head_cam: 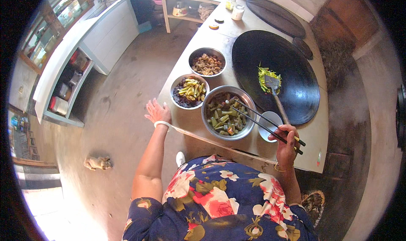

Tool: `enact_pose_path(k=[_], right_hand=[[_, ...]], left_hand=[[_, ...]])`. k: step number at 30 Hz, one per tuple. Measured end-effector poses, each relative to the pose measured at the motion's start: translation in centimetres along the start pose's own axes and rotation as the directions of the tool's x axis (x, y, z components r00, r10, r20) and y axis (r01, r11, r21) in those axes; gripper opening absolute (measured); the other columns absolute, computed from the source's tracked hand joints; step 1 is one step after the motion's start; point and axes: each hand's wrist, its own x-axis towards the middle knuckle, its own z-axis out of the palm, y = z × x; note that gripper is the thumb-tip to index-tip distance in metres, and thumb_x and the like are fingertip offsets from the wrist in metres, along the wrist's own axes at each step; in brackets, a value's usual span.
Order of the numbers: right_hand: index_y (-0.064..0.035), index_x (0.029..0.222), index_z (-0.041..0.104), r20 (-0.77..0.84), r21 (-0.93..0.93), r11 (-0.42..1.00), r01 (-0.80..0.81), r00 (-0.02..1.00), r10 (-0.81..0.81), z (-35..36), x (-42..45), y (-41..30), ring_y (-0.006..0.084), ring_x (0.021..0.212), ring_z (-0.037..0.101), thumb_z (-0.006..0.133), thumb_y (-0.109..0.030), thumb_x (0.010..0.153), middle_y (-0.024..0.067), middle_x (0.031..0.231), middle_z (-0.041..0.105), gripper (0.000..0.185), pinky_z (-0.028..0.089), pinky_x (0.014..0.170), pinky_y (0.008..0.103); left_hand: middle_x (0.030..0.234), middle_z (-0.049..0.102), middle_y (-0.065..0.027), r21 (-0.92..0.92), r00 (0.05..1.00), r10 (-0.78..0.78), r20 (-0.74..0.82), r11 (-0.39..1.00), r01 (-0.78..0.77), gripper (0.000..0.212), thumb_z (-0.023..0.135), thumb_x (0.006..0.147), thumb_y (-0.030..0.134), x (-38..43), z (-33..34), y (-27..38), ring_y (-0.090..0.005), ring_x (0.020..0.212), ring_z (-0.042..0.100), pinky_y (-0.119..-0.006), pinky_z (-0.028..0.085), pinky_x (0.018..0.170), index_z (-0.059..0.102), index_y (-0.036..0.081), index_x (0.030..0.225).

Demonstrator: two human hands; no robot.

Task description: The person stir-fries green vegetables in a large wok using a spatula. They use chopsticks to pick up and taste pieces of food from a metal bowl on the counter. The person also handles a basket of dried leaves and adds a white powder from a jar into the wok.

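My right hand (287, 144) holds a pair of dark chopsticks (261, 120), their tips over green vegetables in a large steel bowl (207, 127). Under that hand lies the wooden handle of a metal spatula (272, 82), whose blade rests on shredded greens (263, 73) in a big black wok (295, 95). Beside the steel bowl, partly beneath the chopsticks, is a white bowl (269, 117). My left hand (158, 111) is spread at the counter's left edge, holding nothing. Near it stand a bowl of dark food topped with yellow-green strips (192, 90) and a bowl of browned chunks (207, 65).
Two jars (238, 12) and loose lids (213, 27) stand farther back on the counter (222, 41). A large round dark lid (276, 16) lies behind the wok. On the floor are a small tan animal (97, 162) at left and a cat (313, 204) at lower right.
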Motion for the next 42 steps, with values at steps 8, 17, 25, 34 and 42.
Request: enact_pose_path(k=[8,17,25,34,42], right_hand=[[-0.0017,0.101,0.055,-0.049,-0.054,0.994,-0.1,0.994,0.097,0.1,-0.9,0.3,0.0227,0.078,0.065,0.04,-0.039,0.099,0.013,0.09,0.063,0.04,0.056,0.069,0.0364],[-0.0006,0.1,0.052,-0.028,0.016,0.997,-0.072,0.997,0.073,2.0,1.3,0.6,0.026,0.073,0.067,0.044,-0.038,0.098,0.0147,0.089,0.062,0.039,0.058,0.069,0.0378],[-0.0001,0.096,0.053,-0.01,-0.065,0.994,-0.088,0.996,0.087,1.3,1.8,0.9,0.0224,0.073,0.067,0.044,-0.029,0.099,0.0125,0.088,0.061,0.03,0.058,0.068,0.0337],[0.0016,0.1,0.058,0.047,-0.232,0.968,-0.1,0.992,0.114,2.1,1.2,1.0,0.0202,0.082,0.066,0.046,-0.024,0.099,0.0102,0.092,0.062,0.029,0.055,0.075,0.0301],[0.0023,0.094,0.058,0.139,-0.191,0.969,-0.157,0.973,0.185,3.6,1.4,2.6,0.0174,0.08,0.064,0.047,-0.02,0.098,0.007,0.088,0.06,0.025,0.055,0.074,0.0286]], left_hand=[[0.132,0.048,-0.0096,-0.002,0.987,-0.029,0.159,1.0,0.03,0.052,0.051,0.088,0.034,0.0,-1.3,0.9,-0.0255,0.127,0.039,-0.063,0.021,0.104,0.042,0.009,0.133],[0.126,0.051,-0.0104,0.004,0.996,0.015,0.083,1.0,-0.015,0.048,0.051,0.088,0.034,0.2,-0.6,0.4,-0.0259,0.123,0.044,-0.064,0.024,0.103,0.046,0.009,0.13],[0.121,0.053,-0.0102,-0.002,0.998,0.009,0.059,1.0,-0.009,0.046,0.05,0.09,0.036,0.1,-0.4,0.6,-0.0269,0.12,0.046,-0.062,0.024,0.103,0.047,0.012,0.129],[0.123,0.054,-0.0089,0.015,1.0,0.016,0.007,1.0,-0.016,0.044,0.048,0.091,0.037,0.2,0.2,0.4,-0.0267,0.119,0.048,-0.061,0.025,0.102,0.049,0.013,0.128],[0.123,0.055,-0.008,0.031,1.0,0.018,0.009,0.999,-0.018,0.043,0.048,0.091,0.037,0.3,-0.1,0.5,-0.0262,0.117,0.05,-0.06,0.028,0.099,0.05,0.014,0.127]])
